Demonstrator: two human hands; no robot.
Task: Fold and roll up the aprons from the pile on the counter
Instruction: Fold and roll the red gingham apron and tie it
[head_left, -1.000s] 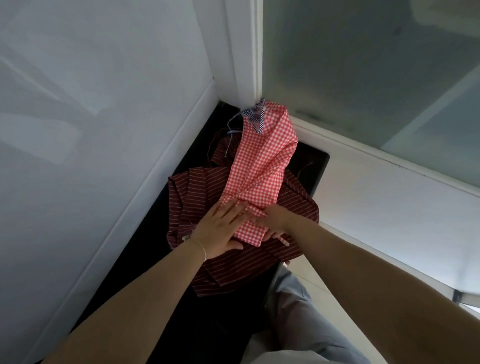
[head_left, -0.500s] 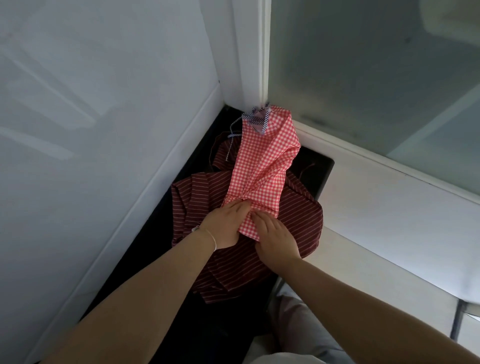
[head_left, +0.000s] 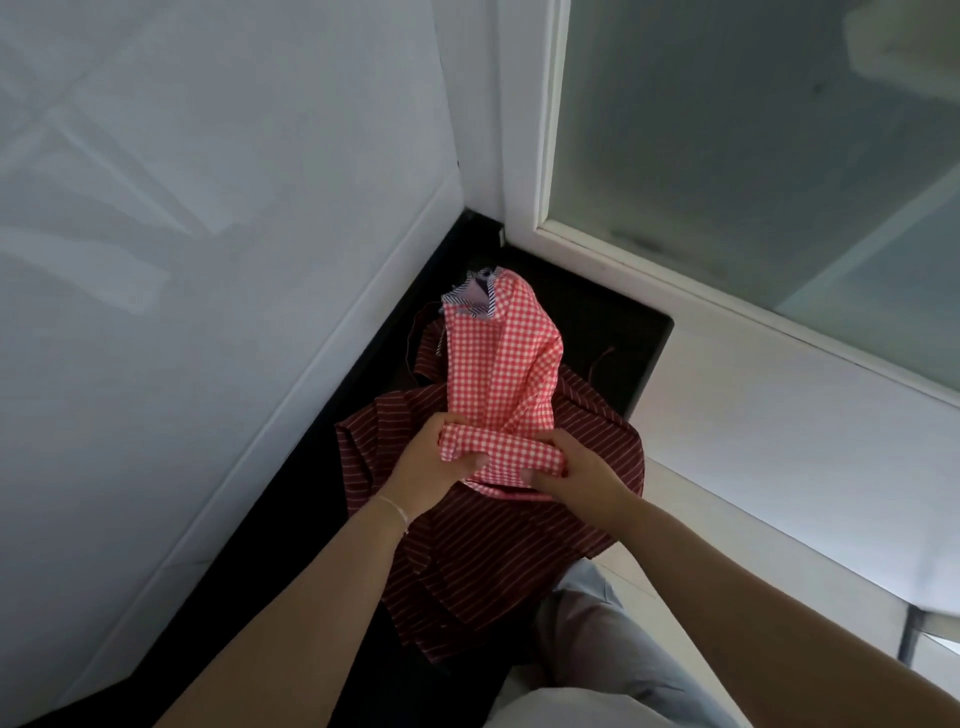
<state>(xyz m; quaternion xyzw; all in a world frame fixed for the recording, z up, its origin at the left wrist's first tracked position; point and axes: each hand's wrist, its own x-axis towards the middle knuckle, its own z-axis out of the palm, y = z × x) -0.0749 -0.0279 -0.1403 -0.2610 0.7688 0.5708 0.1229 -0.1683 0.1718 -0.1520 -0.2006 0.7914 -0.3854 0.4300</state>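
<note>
From the head view, the rolling step looked to be under way: the near end of the checked apron (head_left: 501, 364) was already turned into a short roll. The left hand (head_left: 426, 470) and right hand (head_left: 582, 475) each had a closed grip on one end of that roll, fingers curled round it. The rest of the apron stretched away over the striped apron (head_left: 498, 551) on the dark table (head_left: 291, 519). Next, I'd guess, the roll wanted turning onward, kept tight and even.
</note>
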